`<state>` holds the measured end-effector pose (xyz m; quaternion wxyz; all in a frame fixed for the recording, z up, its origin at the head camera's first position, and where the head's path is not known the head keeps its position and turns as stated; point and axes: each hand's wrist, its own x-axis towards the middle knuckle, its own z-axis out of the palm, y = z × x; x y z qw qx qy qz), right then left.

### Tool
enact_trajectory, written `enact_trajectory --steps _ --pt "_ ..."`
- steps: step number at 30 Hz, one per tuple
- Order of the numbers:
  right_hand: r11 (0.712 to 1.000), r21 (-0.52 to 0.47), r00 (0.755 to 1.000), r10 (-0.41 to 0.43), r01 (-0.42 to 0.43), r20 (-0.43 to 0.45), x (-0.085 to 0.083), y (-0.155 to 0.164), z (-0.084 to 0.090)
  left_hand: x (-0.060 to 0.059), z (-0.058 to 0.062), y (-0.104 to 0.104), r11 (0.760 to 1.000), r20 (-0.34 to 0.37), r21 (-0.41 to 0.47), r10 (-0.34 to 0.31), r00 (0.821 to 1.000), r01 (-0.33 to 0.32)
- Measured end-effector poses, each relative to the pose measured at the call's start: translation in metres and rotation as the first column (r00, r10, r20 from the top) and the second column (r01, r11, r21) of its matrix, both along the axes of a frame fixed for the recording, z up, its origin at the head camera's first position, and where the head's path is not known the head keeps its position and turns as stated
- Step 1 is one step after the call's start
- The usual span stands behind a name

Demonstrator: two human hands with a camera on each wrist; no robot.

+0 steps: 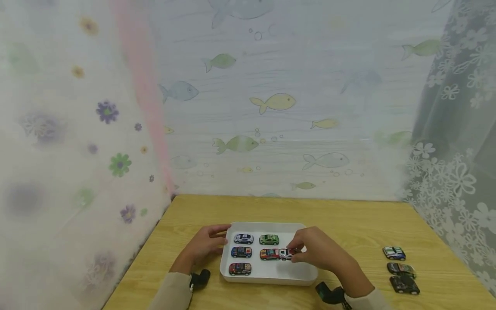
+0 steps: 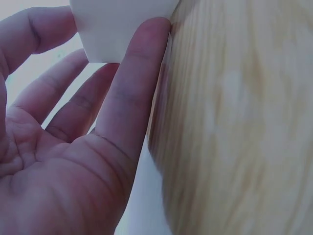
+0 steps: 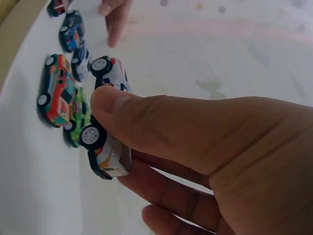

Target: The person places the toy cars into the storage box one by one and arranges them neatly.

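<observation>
My right hand (image 1: 319,249) pinches a white toy car (image 1: 284,255) between thumb and fingers, over the white tray (image 1: 271,279). In the right wrist view the thumb lies across the side of this car (image 3: 115,159), between its wheels. In the head view it overlaps the end of a red and yellow toy car (image 1: 269,254) in the tray. Behind that one stands a green toy car (image 1: 269,239). My left hand (image 1: 206,243) is at the tray's left side, its fairly straight fingers touching the tray wall (image 2: 115,32).
Along the tray's left stand a white and blue car (image 1: 243,238), a blue car (image 1: 241,252) and a red and black car (image 1: 240,269). Right of the tray on the wooden table (image 1: 360,224) are a white and green car (image 1: 394,253) and two dark cars (image 1: 404,284).
</observation>
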<state>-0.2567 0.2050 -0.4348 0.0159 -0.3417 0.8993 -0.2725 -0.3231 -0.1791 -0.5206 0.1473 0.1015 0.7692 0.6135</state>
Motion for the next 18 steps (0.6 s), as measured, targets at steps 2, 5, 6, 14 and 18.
enact_trajectory --steps 2,5,6,14,18 --pt "1.000 0.007 1.000 -0.002 0.002 -0.025 -0.001 -0.002 -0.004 0.001 -0.001 0.000 1.000 0.002 0.020 -0.007 1.000 0.007" --pt "1.000 0.011 0.999 -0.001 0.001 -0.052 -0.001 -0.006 -0.008 0.003 -0.001 0.000 0.999 0.005 0.045 -0.016 1.000 0.016" --pt "1.000 0.012 0.998 0.000 0.001 -0.058 -0.001 -0.008 -0.010 0.003 -0.001 0.000 0.999 0.006 0.050 -0.022 1.000 0.021" --pt "1.000 0.002 0.996 -0.004 0.004 -0.087 0.000 -0.021 -0.016 0.003 -0.003 -0.001 0.992 0.051 0.117 -0.055 0.997 0.049" --pt "0.999 -0.018 0.999 -0.033 0.033 -0.035 0.002 -0.029 -0.019 0.003 -0.003 -0.001 0.990 0.066 0.134 -0.053 0.996 0.044"
